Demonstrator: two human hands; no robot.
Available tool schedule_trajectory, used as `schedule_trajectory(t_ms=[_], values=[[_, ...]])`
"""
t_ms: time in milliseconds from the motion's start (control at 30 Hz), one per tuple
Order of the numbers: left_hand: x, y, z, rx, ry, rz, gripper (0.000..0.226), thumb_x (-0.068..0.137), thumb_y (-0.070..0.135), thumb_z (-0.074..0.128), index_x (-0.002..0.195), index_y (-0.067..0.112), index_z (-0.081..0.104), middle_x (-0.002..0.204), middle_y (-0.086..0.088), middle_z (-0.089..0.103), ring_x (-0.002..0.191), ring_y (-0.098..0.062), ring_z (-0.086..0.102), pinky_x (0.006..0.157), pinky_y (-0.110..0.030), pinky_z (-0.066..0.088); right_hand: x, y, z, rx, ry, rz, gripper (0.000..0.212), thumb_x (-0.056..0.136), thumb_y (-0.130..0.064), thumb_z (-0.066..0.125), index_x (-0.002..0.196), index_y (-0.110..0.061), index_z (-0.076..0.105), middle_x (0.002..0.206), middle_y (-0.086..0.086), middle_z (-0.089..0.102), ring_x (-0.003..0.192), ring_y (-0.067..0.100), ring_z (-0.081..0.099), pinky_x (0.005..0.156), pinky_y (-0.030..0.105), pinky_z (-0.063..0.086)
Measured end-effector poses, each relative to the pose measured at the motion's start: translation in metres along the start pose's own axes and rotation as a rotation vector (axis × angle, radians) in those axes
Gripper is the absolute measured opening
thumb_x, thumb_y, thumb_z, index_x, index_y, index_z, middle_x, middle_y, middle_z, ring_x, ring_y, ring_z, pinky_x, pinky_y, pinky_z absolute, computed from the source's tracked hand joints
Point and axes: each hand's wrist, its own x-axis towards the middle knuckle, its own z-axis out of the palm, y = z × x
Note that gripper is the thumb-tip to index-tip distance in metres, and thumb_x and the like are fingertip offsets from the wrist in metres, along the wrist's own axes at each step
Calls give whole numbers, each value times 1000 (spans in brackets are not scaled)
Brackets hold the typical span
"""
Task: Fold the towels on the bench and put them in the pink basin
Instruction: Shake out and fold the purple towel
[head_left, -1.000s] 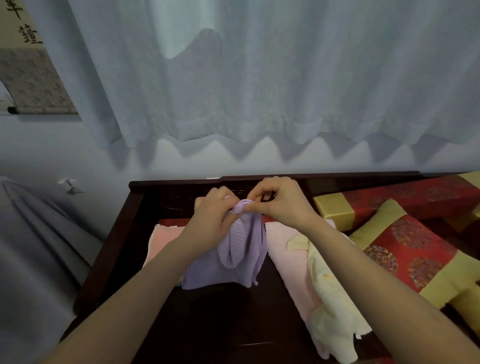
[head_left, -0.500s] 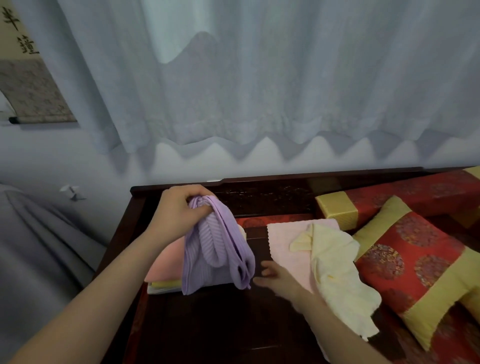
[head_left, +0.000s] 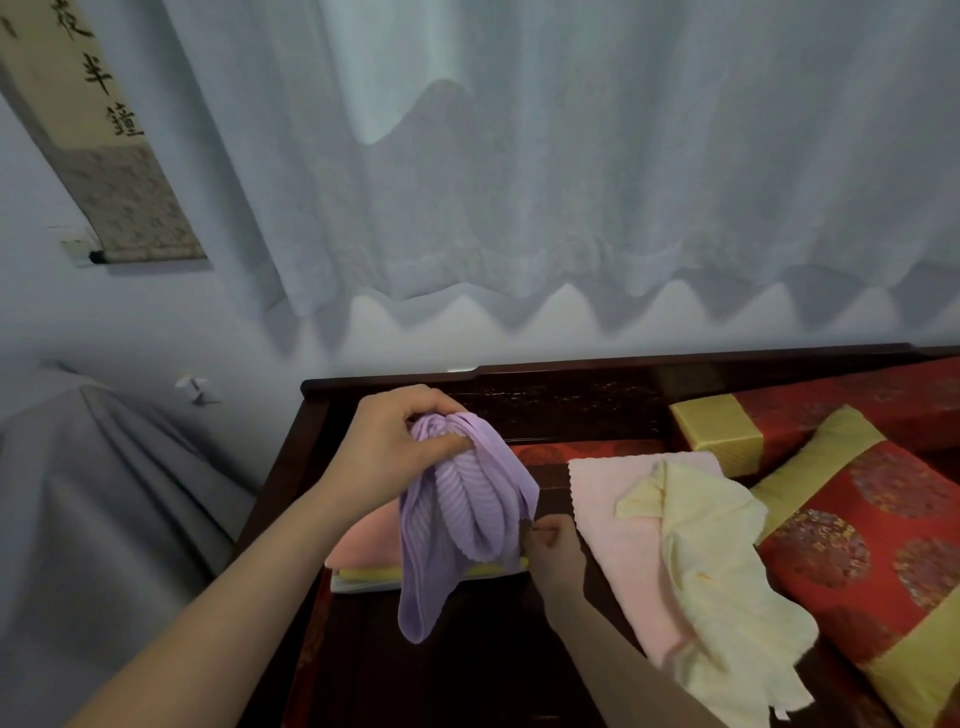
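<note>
Dark bench (head_left: 493, 686) below the curtain (head_left: 571, 182): your left hand (head_left: 384, 452) grips the purple towel (head_left: 467, 519) by its top so it hangs free; right hand (head_left: 553, 551) at its hem, grip unclear.

Left hand (head_left: 384, 452): was bare, with the thumb and the backs of the fingers (head_left: 415, 408) in plain sight.
Right hand (head_left: 553, 551): was bare and lay in shadow, its details too dim to tell.
Left forearm (head_left: 234, 613): was uncovered down to the frame's lower edge.
Right forearm (head_left: 623, 670): was likewise uncovered to the bottom edge.
</note>
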Motion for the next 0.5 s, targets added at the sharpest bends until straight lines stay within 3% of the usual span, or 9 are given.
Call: schedule_trajectory(t_ms=[67,133,267,333,400,500], values=[[1,2,-4,-16,13,14,37,69,12,80,81,44,64,90,21,69,84,-1,65,73,-9,47,-1,2,-2,-75,-76,-59,7,86,-14,61,83,-16,55,77,-3,60,71,15,55,60,20,41],[3,2,-7,-15,26,22,37,68,14,81,80,45,64,85,30,68,82,3,64,73,-7,46,0,8,-5,-241,-210,-149,22,83,-7,60,72,-26,56,75,-6,63,75,15,59,66,18,46],[9,-7,-15,-22,35,-34,33,68,17,82,76,43,65,78,34,67,76,9,62,70,-7,45,4,16,-15,-489,-314,-267,14,87,-16,56,76,-25,60,83,0,69,81,17,64,82,32,52],[10,-18,-21,-29,45,-78,24,65,27,82,77,39,66,77,32,68,72,10,61,70,-10,47,3,15,-26,-478,-260,-286,7,92,-18,50,89,-19,56,86,3,66,81,21,62,82,38,52],[11,-35,-29,-13,73,-137,18,58,44,75,73,39,66,74,29,68,67,9,58,68,-13,47,-2,6,-40,-317,-95,-292,10,97,-19,42,102,-16,50,89,8,61,82,26,58,79,38,50],[9,-59,-40,36,116,-218,18,53,54,65,71,49,66,69,31,65,61,13,54,65,-11,43,-6,-14,-67,-208,205,-453,11,98,-16,43,107,-20,47,73,1,56,66,18,56,62,23,45]])
